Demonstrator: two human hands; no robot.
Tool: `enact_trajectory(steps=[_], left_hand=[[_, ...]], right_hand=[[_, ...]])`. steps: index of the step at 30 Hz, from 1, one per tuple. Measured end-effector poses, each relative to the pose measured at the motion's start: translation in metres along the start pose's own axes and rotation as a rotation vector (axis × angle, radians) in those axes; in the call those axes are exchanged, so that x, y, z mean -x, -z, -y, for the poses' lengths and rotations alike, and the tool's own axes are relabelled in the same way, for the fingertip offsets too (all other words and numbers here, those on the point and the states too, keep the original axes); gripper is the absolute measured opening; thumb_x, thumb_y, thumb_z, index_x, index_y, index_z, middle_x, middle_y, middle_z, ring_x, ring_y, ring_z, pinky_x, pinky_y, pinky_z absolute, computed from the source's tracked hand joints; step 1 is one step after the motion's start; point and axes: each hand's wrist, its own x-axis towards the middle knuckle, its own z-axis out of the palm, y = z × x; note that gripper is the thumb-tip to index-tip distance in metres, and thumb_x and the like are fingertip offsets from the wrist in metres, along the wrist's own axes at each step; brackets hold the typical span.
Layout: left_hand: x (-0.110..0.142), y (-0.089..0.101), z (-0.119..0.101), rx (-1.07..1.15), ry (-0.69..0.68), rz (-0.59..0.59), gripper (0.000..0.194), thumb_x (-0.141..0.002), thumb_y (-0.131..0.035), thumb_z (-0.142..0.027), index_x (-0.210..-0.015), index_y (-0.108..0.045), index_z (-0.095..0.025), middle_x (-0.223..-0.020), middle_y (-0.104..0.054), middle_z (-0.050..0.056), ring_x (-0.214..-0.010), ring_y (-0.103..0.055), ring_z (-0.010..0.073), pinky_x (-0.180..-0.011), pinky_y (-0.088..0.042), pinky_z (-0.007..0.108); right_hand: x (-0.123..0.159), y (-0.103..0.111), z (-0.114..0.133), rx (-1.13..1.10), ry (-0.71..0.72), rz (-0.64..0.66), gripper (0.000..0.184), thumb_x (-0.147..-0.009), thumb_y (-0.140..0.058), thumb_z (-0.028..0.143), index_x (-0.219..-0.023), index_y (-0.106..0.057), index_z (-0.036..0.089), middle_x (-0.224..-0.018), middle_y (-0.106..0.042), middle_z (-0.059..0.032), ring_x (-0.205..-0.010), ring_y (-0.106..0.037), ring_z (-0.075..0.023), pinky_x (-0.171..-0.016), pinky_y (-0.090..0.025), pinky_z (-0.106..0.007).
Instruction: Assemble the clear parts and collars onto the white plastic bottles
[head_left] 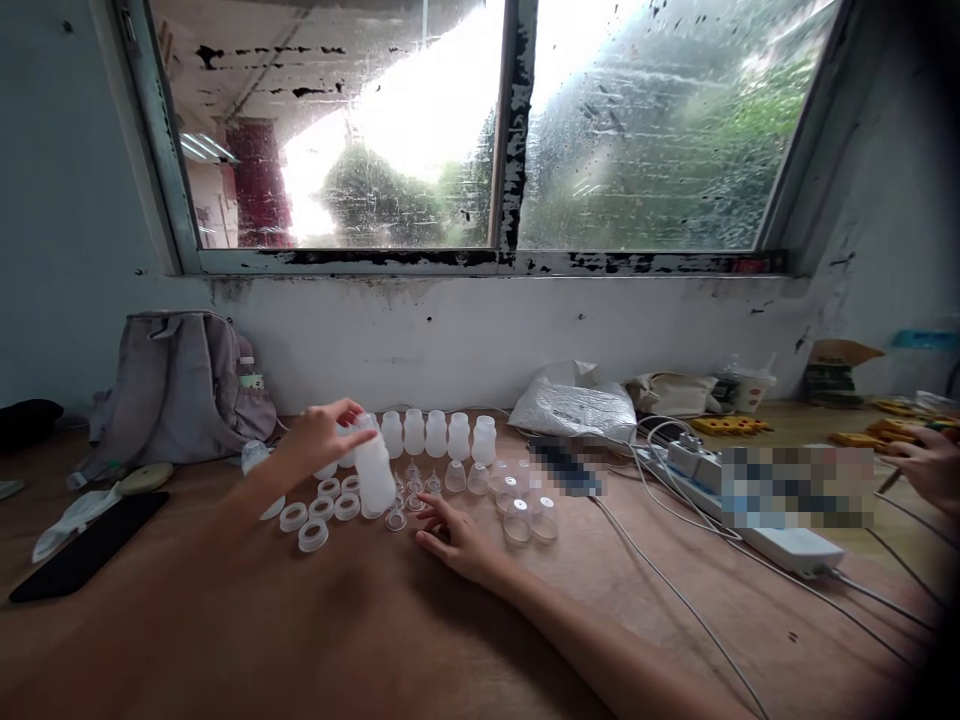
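Over tabletop [420, 650], left hand [330, 435] raised, gripping bottle [374, 478], right hand [454, 540] low

Bottle [375, 478] matt plastic; backpack [171, 400] cloth; pouch [576, 408] crinkled, glossy.

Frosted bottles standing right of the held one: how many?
5, in one back row: leftmost bottle, second bottle, third bottle, fourth bottle, rightmost bottle. The left hand may hide others further left.

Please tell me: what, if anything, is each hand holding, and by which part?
The left hand holds a white bottle by its upper end. The right hand is beside small clear nipples; whether it grips one, I cannot tell.
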Motion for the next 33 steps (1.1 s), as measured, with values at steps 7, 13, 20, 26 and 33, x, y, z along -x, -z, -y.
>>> enact_trajectory(steps=[7,13,20,26,33], left_hand=[[0.0,0.022,0.071,-0.402,0.296,-0.052,0.038,-0.067,-0.051,-0.052,-0.09,-0.057,-0.022,-0.083,-0.065,0.003,-0.075,-0.059,0.0218,-0.059,-0.039,0.025],[0.008,-0.006,0.108,-0.582,0.34,-0.046,0.04,-0.072,-0.043,-0.051,-0.093,-0.055,-0.018,-0.081,-0.065,0.008,-0.078,-0.06,0.026,-0.065,-0.039,0.031],[0.012,-0.018,0.115,-0.582,0.353,-0.081,0.04,-0.076,-0.039,-0.045,-0.101,-0.052,-0.016,-0.089,-0.064,0.01,-0.085,-0.058,0.0274,-0.067,-0.038,0.032],[0.014,-0.019,0.115,-0.601,0.345,-0.123,0.044,-0.075,-0.04,-0.042,-0.11,-0.048,-0.016,-0.087,-0.065,0.012,-0.088,-0.056,0.0283,-0.078,-0.032,0.038],[0.024,-0.031,0.092,-0.499,0.099,-0.293,0.031,-0.078,-0.041,-0.033,-0.101,-0.054,-0.017,-0.104,-0.058,0.011,-0.1,-0.046,0.0274,-0.092,-0.023,0.043]], right_hand=[[-0.001,-0.001,0.0,0.065,0.009,-0.02,0.034,-0.077,-0.051,0.028,-0.11,-0.049,0.019,-0.089,-0.059,-0.006,-0.077,-0.055,-0.0149,-0.072,-0.045,-0.03],[-0.002,-0.001,0.0,0.105,0.011,-0.029,0.03,-0.077,-0.05,0.027,-0.106,-0.053,0.019,-0.085,-0.061,-0.0055,-0.078,-0.056,-0.0164,-0.072,-0.046,-0.03],[-0.001,-0.002,-0.002,0.098,0.03,-0.019,0.03,-0.078,-0.049,0.026,-0.107,-0.052,0.02,-0.088,-0.061,-0.006,-0.082,-0.057,-0.0172,-0.074,-0.046,-0.031],[-0.001,-0.002,0.001,0.137,0.016,-0.033,0.026,-0.077,-0.049,0.025,-0.102,-0.054,0.02,-0.086,-0.061,-0.0057,-0.08,-0.057,-0.0173,-0.072,-0.046,-0.031],[-0.002,-0.004,-0.008,0.321,0.034,-0.112,0.018,-0.079,-0.043,0.019,-0.093,-0.053,0.019,-0.088,-0.056,-0.0049,-0.076,-0.054,-0.015,-0.069,-0.043,-0.027]])
